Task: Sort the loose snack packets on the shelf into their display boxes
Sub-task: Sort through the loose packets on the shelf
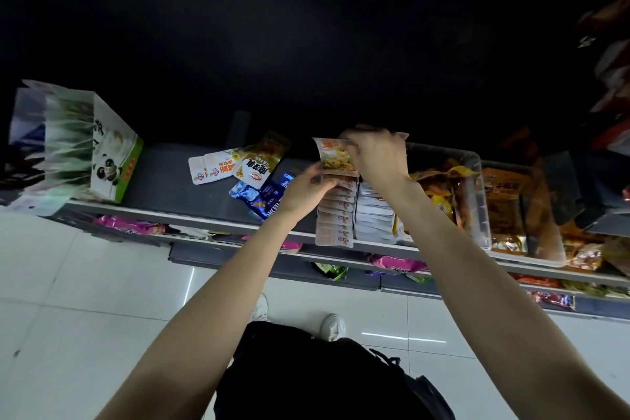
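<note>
My right hand (pixel 378 155) pinches an orange-and-white snack packet (pixel 333 153) by its top, held upright at the far end of a row of like packets (pixel 335 211). My left hand (pixel 308 187) grips the near edge of that row, its fingers against the packets. A second row of white packets (pixel 373 211) stands beside it on the right. Loose packets lie on the grey shelf (pixel 163 181): two white ones (pixel 211 169), a gold one (pixel 262 160) and blue ones (pixel 262 198).
A panda-printed display box (pixel 109 153) with green-white packets stands at the shelf's left end. Clear bins (pixel 477 201) of orange snacks sit to the right. Lower shelves hold pink and green packets. White floor tiles and my shoes are below.
</note>
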Action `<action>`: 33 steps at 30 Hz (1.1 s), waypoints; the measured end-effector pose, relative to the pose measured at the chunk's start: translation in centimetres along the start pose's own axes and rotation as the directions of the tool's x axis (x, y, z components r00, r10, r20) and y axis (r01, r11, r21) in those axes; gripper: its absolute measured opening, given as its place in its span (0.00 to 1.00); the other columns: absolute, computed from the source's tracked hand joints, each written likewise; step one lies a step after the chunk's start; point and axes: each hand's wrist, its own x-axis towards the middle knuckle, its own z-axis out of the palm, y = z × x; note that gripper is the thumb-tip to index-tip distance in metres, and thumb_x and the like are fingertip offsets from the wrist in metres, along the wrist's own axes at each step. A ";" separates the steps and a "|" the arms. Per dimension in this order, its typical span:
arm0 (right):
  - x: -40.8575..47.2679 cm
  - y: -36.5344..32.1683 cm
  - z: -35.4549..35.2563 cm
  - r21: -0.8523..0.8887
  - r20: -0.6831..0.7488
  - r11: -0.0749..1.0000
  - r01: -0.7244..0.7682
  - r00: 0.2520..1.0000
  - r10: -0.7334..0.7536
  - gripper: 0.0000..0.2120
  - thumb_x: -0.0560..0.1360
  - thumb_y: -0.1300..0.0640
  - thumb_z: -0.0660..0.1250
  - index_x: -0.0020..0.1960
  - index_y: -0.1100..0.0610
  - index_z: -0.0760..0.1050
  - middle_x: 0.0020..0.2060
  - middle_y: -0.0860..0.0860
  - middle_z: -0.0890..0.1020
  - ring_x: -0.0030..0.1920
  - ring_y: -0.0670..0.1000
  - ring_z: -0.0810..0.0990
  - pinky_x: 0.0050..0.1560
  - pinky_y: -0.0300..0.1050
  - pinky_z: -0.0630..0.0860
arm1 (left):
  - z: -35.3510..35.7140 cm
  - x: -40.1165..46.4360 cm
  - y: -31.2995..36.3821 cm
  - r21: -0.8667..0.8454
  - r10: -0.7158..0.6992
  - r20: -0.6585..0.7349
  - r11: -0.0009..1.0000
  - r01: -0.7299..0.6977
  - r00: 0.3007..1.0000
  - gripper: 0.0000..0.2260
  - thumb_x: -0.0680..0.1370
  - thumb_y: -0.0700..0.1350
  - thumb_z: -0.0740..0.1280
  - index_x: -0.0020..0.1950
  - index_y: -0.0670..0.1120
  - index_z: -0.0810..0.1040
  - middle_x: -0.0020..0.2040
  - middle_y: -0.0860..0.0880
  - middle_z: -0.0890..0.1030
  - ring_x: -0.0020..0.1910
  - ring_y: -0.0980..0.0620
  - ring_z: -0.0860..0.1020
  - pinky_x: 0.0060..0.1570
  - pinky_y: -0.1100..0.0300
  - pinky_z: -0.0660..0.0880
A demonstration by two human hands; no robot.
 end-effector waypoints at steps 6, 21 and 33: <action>-1.0 0.3 0.9 -0.230 0.232 0.968 0.104 0.971 -0.049 0.08 0.61 0.62 0.75 0.37 0.51 0.83 0.29 0.48 0.81 0.39 0.55 0.81 0.44 0.49 0.77 | -0.1 -0.2 0.1 0.016 0.029 0.002 0.999 -0.029 1.000 0.21 0.78 0.45 0.64 0.71 0.47 0.66 0.67 0.52 0.73 0.62 0.52 0.73 0.57 0.62 0.64; -1.9 -0.3 2.5 -0.251 0.217 0.953 0.172 0.969 -0.118 0.15 0.56 0.64 0.76 0.42 0.60 0.81 0.38 0.54 0.84 0.33 0.53 0.83 0.46 0.46 0.78 | -0.6 0.5 -1.0 0.061 0.064 0.095 0.996 -0.070 0.993 0.23 0.78 0.42 0.64 0.73 0.47 0.64 0.65 0.48 0.75 0.63 0.52 0.74 0.55 0.64 0.66; -1.9 -6.9 4.7 -0.002 0.079 0.960 0.281 0.957 -0.280 0.10 0.71 0.60 0.60 0.47 0.59 0.78 0.42 0.55 0.82 0.48 0.57 0.79 0.50 0.51 0.73 | -7.9 -1.9 -7.2 0.271 0.334 -0.407 0.933 -0.237 0.850 0.09 0.77 0.41 0.64 0.55 0.47 0.78 0.50 0.56 0.81 0.47 0.61 0.78 0.47 0.67 0.73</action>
